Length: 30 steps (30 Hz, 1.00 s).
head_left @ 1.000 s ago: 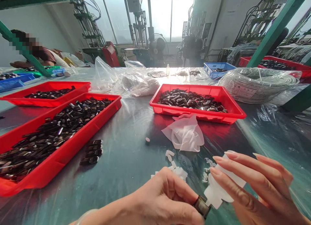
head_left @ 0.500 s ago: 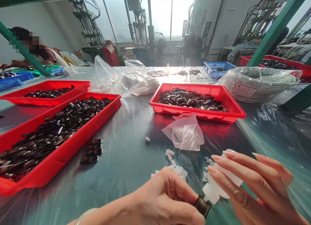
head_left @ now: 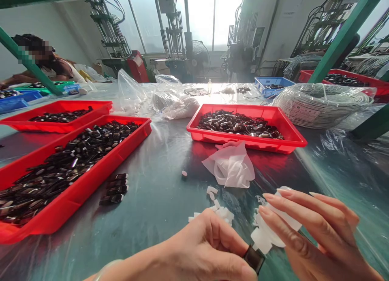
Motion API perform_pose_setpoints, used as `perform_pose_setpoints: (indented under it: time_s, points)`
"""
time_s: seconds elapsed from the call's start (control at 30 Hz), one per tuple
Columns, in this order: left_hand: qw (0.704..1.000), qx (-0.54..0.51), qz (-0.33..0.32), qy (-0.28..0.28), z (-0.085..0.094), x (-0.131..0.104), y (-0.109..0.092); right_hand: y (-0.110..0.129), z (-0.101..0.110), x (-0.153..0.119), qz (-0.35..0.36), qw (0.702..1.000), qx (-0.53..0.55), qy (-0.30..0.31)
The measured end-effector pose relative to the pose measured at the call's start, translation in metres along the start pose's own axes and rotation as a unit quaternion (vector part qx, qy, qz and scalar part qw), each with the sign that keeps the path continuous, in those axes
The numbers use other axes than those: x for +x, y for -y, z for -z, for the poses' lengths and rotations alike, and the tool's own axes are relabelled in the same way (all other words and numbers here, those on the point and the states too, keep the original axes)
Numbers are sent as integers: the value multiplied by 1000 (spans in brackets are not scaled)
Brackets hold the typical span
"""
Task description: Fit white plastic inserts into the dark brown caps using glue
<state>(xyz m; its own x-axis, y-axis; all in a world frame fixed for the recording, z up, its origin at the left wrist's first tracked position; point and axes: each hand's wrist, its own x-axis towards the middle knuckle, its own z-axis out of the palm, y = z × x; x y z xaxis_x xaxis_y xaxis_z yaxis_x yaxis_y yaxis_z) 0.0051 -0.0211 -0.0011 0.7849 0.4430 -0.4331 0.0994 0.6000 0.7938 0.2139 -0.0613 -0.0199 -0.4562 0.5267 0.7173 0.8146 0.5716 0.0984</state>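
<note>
1. The left hand (head_left: 200, 252) pinches a small dark metal-edged part (head_left: 253, 258) between thumb and forefinger, low in the view, just above the near edge of the desk (head_left: 158, 192). Its grip is clenched on that part.
2. The right hand (head_left: 316, 236) holds a white plastic piece (head_left: 267, 234) under its outstretched fingers, grasping it loosely; the piece's lower end sits just beside the dark part, nearly touching it.
3. The step in hand looks like bringing the two pieces together. Joining them would call for lining up the white piece's end squarely with the dark part's open end, then a steady push.
4. Small white plastic bits (head_left: 223, 212) lie scattered on the desk just beyond the hands, with a crumpled white bag (head_left: 231, 167) farther back.
5. A short stack of dark parts (head_left: 115, 188) lies beside a long red tray (head_left: 69, 200) full of the same parts on the left; another red tray (head_left: 291, 137) stands beyond the bag.
6. Nothing stands between the two hands; the loose bits lie near but apart.
</note>
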Motion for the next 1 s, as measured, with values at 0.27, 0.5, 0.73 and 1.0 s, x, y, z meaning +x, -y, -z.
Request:
perform_pose_setpoints:
  time_s: [0.27, 0.5, 0.73, 1.0]
  points:
    - [1000, 4, -3, -5, 2, 0, 2, -2, 2, -1, 14, 1000, 19, 7]
    - [1000, 6, -11, 2, 3, -1, 1, -7, 4, -6, 44, 999, 13, 10]
    - [1000, 4, -7, 2, 4, -1, 2, -11, 6, -3, 43, 999, 17, 26]
    - [1000, 13, -5, 5, 5, -2, 2, -5, 6, 1, 13, 1000, 8, 14]
